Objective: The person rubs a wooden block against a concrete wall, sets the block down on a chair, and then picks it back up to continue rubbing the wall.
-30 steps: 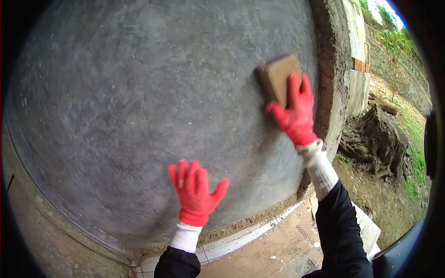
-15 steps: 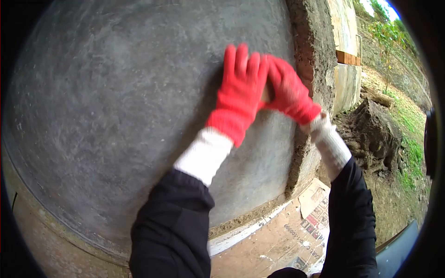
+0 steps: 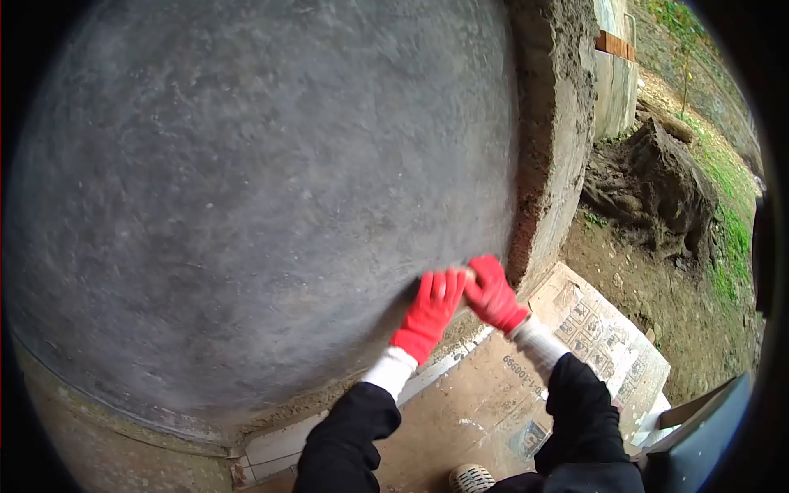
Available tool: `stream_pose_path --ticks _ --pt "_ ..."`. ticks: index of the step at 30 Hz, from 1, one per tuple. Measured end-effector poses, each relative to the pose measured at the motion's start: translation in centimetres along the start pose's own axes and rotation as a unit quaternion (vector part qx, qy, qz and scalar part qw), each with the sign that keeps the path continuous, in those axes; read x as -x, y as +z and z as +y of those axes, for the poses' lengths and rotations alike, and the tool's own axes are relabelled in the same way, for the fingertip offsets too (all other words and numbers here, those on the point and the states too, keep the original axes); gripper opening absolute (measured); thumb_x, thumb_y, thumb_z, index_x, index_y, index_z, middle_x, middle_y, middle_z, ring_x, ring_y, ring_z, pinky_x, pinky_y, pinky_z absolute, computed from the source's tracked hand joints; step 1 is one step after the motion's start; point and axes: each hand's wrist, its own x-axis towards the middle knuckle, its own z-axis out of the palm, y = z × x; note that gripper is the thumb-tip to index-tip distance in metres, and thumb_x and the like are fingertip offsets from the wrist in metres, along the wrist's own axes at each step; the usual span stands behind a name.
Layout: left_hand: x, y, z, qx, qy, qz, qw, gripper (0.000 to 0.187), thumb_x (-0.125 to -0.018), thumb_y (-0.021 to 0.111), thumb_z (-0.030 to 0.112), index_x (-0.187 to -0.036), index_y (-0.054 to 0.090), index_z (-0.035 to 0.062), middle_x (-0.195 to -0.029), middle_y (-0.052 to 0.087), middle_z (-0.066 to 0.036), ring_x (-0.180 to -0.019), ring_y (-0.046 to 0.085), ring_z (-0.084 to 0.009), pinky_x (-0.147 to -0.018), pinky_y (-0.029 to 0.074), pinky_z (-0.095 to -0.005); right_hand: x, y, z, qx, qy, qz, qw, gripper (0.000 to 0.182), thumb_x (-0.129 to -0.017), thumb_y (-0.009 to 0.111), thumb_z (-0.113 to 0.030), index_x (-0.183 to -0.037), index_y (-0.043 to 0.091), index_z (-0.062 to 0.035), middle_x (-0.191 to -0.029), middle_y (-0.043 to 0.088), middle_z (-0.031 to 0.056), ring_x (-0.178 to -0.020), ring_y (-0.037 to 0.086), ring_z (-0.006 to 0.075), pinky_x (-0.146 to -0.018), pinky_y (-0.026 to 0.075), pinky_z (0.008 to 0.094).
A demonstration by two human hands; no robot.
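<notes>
Low on the right side of a smooth dark grey cement wall [image 3: 288, 181], my two hands work close together in red gloves with white cuffs. My left hand [image 3: 431, 311] lies against the surface, its fingers stretched upward. Touching it at the fingertips, my right hand [image 3: 496, 294] is bent, with its fingers closed round something mostly hidden. Only a small pale bit shows between the gloves, too little to name.
A rough concrete edge [image 3: 552, 156] borders the wall on the right. Printed cardboard [image 3: 592, 329] covers the floor below, with a patterned shoe [image 3: 471, 478] on it. Outside are a tree stump [image 3: 657, 189] and a grassy slope. A dark panel [image 3: 707, 440] stands at lower right.
Both hands have slid down the wall together, from its upper part to near its bottom right corner. The view has tilted downward, showing more cardboard and a shoe.
</notes>
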Motion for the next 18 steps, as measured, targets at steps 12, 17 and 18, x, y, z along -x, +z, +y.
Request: stream_pose_path --ticks 12,17,18 --pt "-22.9 -10.2 -17.3 0.075 0.010 0.062 0.995 0.067 -0.067 0.075 0.024 -0.129 0.052 0.0122 -0.119 0.051 -0.006 -0.114 0.046 -0.0284 -0.100 0.038 -0.0429 -21.5 -13.4 5.1 0.115 -0.131 0.194 0.966 0.081 -0.057 0.080 -0.016 -0.133 0.053 -0.0089 -0.129 0.049 0.0230 -0.111 0.051 0.0445 -0.097 0.043 0.0500" --pt "-18.9 -7.9 -13.5 0.080 -0.027 0.051 0.995 0.066 -0.068 0.074 0.022 -0.129 0.052 0.0109 -0.122 0.049 -0.008 -0.114 0.046 -0.0289 -0.102 0.037 -0.0463 -16.6 -9.4 4.1 0.120 -0.064 0.186 0.973 0.075 -0.059 0.070 -0.009 -0.133 0.054 -0.0109 -0.131 0.047 0.0249 -0.118 0.048 0.0451 -0.105 0.033 0.0606" --pt "-15.8 -6.8 -11.7 0.093 -0.020 0.048 0.994 0.061 -0.073 0.071 0.021 -0.131 0.052 0.0105 -0.125 0.047 -0.009 -0.116 0.046 -0.0290 -0.102 0.038 -0.0486 -13.8 -7.6 2.9 0.110 -0.038 0.168 0.979 0.068 -0.061 0.067 -0.009 -0.128 0.056 -0.0106 -0.130 0.047 0.0257 -0.119 0.047 0.0458 -0.106 0.032 0.0611"
